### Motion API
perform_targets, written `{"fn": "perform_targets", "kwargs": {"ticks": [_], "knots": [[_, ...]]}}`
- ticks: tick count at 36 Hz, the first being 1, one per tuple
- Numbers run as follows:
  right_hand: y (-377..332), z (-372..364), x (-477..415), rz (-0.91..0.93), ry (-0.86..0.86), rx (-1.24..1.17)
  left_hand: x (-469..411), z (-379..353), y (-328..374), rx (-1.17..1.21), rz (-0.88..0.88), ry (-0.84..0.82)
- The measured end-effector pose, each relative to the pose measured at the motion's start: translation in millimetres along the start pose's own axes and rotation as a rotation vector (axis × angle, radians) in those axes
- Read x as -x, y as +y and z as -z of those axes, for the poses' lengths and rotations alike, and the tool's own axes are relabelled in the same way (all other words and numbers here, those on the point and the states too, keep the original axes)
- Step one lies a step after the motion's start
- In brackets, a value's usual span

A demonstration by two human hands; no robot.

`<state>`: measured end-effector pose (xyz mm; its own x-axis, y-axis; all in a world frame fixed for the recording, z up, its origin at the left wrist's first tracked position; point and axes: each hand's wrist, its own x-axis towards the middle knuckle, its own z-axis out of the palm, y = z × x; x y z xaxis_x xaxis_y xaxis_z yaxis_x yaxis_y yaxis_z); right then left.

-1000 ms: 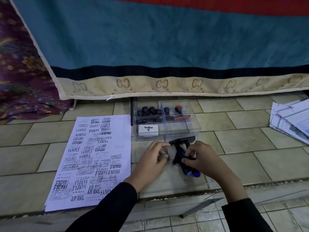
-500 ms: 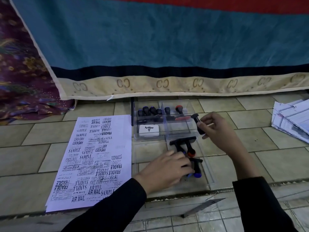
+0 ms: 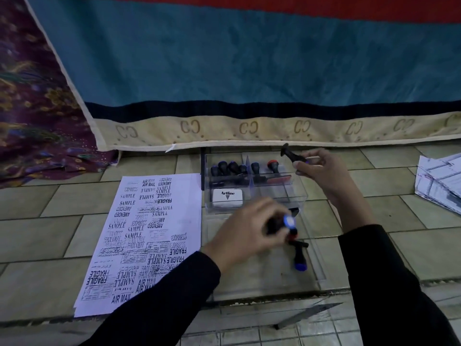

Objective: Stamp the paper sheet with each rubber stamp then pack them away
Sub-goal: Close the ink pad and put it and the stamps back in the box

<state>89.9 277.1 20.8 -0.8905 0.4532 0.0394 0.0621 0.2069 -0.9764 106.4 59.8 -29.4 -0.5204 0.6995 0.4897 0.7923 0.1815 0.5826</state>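
Black sleeves (image 3: 399, 283) cover both arms, which reach forward over the tiled floor (image 3: 50, 221). The left hand (image 3: 247, 236) hangs low over the clear lid (image 3: 316, 275) that lies flat in front of the clear plastic box (image 3: 296, 196). Its fingers are curled round a blue-capped stamp (image 3: 287, 223), the cap poking out to the right, though the hand is blurred and I cannot tell how each finger sits. Close by, on the lid, a loose stamp (image 3: 299, 255) lies on its side with its blue end toward me.

The right hand (image 3: 321, 171) is raised by the box's far right corner, wrist bent. Thumb and fingertips pinch the handle of a black stamp (image 3: 293, 154), whose flat base tilts up and to the left.

Inside the box, a row of dark-handled stamps (image 3: 229, 168) stands in the far left compartment, a red-capped stamp (image 3: 273, 166) in the far right one, and a white Artline ink pad (image 3: 227, 198) sits in the near left one. The paper sheet (image 3: 139, 240) lies just left of box and lid, crowded with black imprints, and the left forearm crosses its near corner. Well off to the right sits a stack of papers (image 3: 441, 181)
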Motion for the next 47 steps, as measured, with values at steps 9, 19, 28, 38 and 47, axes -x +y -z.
{"fn": "perform_targets", "kwargs": {"ticks": [9,19,28,38,47], "knots": [[9,-17,-47,0.116,0.123,0.565,-93,37,-50,0.206,0.334,0.403],[15,-41,-67,0.177,-0.036,0.773,-138,9,-90,0.130,0.595,0.215],[17,-48,-79,0.156,-0.069,0.949,-129,-9,-95,-0.122,0.640,0.004],[21,-53,-83,0.111,-0.021,1.009,-133,-7,-91,-0.434,0.560,-0.058],[21,-56,-80,0.081,-0.058,1.103,-129,-7,-85,-0.609,0.511,-0.144]]}}
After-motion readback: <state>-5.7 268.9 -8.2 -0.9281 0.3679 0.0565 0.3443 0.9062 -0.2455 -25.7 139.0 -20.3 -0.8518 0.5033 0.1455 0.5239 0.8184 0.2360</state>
